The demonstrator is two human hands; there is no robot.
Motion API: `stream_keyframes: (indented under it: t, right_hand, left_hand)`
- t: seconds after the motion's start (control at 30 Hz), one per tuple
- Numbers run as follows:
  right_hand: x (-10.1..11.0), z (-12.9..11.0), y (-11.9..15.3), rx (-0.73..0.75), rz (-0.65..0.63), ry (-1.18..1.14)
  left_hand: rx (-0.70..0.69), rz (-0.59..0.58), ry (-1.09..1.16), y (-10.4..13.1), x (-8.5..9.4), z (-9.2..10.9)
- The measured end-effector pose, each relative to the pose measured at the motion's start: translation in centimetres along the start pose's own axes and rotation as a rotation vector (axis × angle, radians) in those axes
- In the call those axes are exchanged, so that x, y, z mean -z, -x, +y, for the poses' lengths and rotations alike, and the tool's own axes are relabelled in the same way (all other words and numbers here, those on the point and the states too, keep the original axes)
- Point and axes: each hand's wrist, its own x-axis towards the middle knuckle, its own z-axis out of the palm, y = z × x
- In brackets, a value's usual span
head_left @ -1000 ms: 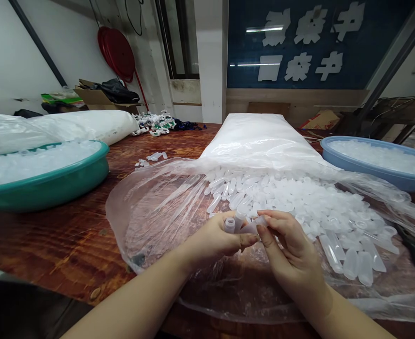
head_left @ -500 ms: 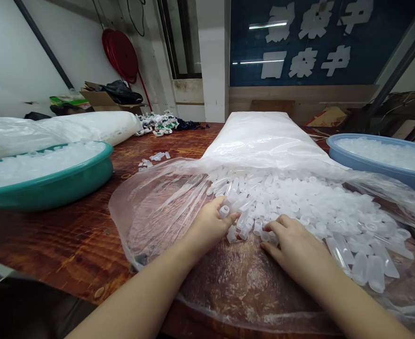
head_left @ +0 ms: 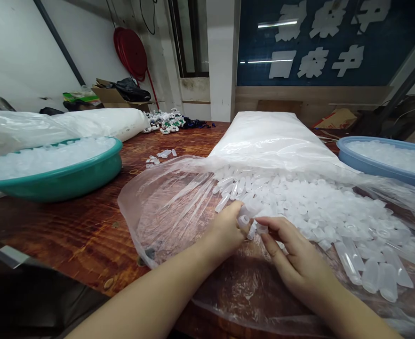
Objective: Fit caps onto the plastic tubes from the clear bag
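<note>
Small translucent white plastic tubes lie in a heap on the open mouth of a clear plastic bag. At the near left edge of the heap, my left hand is closed around a tube, whose round open end faces me. Just right of it, my right hand pinches another translucent tube between thumb and fingers. The two hands nearly meet. My left fingers hide part of what they hold, so any further tubes in that hand cannot be made out.
A green basin of translucent pieces stands at left, a blue basin at right. The bag's full white body lies behind the heap. Several loose pieces rest on the wooden table. White and green parts lie farther back.
My hands have come closer together, and my right hand now pinches a tube lifted from the heap's edge. The view has shifted slightly left.
</note>
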Motion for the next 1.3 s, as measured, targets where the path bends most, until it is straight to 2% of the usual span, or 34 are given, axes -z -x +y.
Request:
stream_keyframes:
  t: [0.13, 0.3, 0.37, 0.53, 0.67, 0.8, 0.97, 1.07, 1.17, 1.23, 1.3]
  right_hand:
    - [-0.7, 0.1, -0.1, -0.006, 0.015, 0.070]
    - [-0.9, -0.2, 0.0, -0.170, 0.022, 0.039]
    - [-0.8, -0.3, 0.0, -0.159, 0.040, 0.027]
    - [-1.0, -0.2, 0.0, -0.004, 0.071, 0.053]
    - [-1.1, 0.1, 0.1, -0.083, 0.105, -0.003]
    - [-0.9, 0.5, 0.1, -0.003, 0.123, -0.099]
    - [-0.7, 1.1, 0.1, -0.123, 0.091, -0.197]
    - [-0.1, 1.3, 0.2, 0.060, 0.078, -0.086]
    - [0.6, 1.5, 0.3, 0.256, -0.003, 0.006]
    - [0.8, 1.4, 0.3, 0.250, -0.041, -0.001]
    - [0.8, 1.3, 0.2, 0.156, -0.047, -0.050]
  left_hand:
    - [0.049, -0.018, -0.206, 0.3, -0.3, 0.5]
    - [0.052, -0.027, -0.376, 0.5, -0.1, 0.8]
    - [0.031, -0.017, -0.396, 0.4, 0.0, 0.8]
    - [-0.004, -0.044, -0.445, 0.5, -0.2, 0.5]
    - [-0.052, -0.058, -0.474, 0.6, -0.7, 0.3]
    - [-0.086, -0.032, -0.476, 0.7, -0.8, 0.4]
    - [-0.066, -0.022, -0.508, 0.9, -0.7, 0.8]
    - [-0.085, -0.004, -0.484, 0.9, -0.7, 0.7]
    - [-0.075, -0.059, -0.430, 1.0, -0.7, 0.6]
    - [-0.064, -0.125, -0.404, 1.0, -0.6, 0.6]
    - [-0.055, -0.169, -0.391, 1.0, -0.4, 0.7]
